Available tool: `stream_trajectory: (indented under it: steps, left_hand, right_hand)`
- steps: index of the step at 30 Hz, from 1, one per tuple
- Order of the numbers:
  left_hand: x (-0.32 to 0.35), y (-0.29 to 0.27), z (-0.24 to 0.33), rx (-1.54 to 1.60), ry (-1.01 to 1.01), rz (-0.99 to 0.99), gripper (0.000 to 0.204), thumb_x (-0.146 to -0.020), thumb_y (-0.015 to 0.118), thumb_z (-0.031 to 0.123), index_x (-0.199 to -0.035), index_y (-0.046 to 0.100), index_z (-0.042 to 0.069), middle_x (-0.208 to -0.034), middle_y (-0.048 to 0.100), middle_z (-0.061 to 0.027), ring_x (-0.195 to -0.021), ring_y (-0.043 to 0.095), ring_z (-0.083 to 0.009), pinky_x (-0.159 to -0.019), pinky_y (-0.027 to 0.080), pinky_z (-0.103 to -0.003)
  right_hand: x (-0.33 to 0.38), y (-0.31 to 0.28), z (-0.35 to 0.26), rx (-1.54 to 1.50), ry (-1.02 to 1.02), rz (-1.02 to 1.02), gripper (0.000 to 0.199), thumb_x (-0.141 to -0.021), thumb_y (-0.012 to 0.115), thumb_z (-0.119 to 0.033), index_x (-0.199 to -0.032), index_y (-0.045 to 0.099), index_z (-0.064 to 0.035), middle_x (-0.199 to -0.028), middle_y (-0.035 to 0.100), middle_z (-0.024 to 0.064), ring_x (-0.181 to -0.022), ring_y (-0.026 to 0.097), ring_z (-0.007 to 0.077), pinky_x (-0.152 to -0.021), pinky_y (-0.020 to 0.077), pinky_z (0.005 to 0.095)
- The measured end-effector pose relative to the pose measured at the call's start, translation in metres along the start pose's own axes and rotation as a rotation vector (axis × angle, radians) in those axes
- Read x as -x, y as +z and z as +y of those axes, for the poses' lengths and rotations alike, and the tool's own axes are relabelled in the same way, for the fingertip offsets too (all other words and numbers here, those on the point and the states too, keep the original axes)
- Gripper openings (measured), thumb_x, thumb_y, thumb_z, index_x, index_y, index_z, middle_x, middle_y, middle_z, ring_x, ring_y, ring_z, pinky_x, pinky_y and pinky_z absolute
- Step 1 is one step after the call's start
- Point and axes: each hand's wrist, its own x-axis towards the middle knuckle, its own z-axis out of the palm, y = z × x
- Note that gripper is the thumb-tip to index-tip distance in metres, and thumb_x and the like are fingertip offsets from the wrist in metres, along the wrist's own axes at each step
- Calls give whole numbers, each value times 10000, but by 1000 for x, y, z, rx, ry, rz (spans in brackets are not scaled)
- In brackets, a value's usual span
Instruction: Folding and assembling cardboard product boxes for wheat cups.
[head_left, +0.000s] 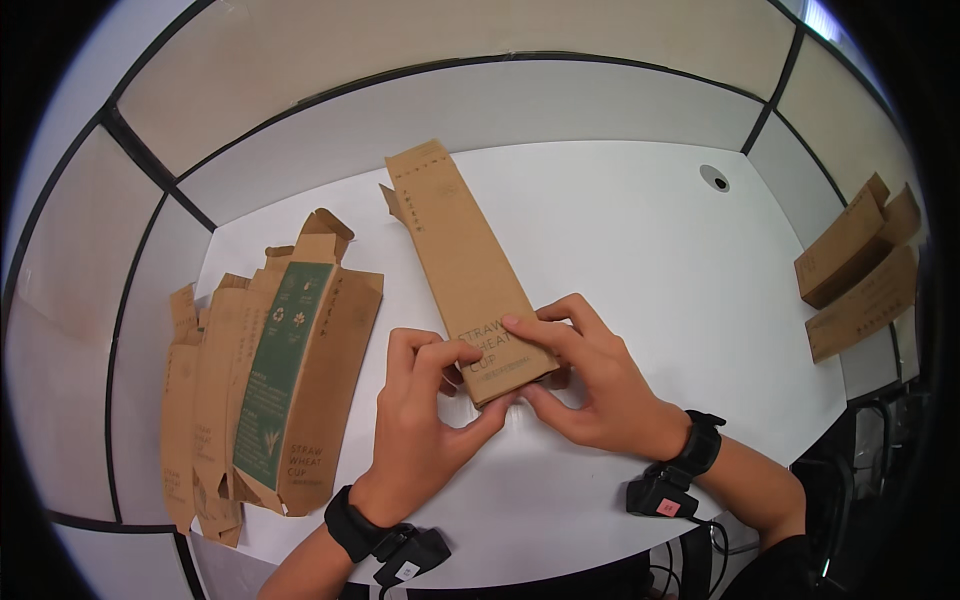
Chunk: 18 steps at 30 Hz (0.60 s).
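A long brown cardboard box lies over the middle of the white table, its near end toward me and a side flap sticking out near its far end. My left hand grips the near end from the left, index finger on top and thumb at the end edge. From the right, my right hand holds the same end, with fingers over the top and the thumb at the end edge. Both thumbs nearly meet at the box's near end. What lies under the box there is hidden.
At the left stand several brown cartons, the nearest being a carton with a green side panel and raised flaps. On the far right are two more brown boxes. A round cable hole sits in the table's back right. Low partition walls enclose the table.
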Motion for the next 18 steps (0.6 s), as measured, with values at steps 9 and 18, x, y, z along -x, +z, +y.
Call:
stream_trajectory:
  steps: [9, 18]
  left_hand:
    - [-3, -7, 6, -296, 204, 1, 529, -558, 849, 33, -1025, 613, 113, -1125, 480, -126, -1000, 487, -299, -841, 436, -399]
    - [-6, -6, 8, -315, 344, -24, 413, -613, 778, 18, -997, 643, 89, -1026, 559, -62, -1005, 530, -299, -796, 495, -399]
  right_hand:
    - [3, 2, 3, 104, -35, -18, 673, -757, 706, -19, -1372, 450, -114, -1136, 479, 149, -761, 642, 248, -611, 556, 313]
    - [1, 2, 3, 121, 5, -3, 636, -757, 723, -49, -1340, 475, -106, -1110, 494, 128, -679, 617, 206, -598, 547, 297]
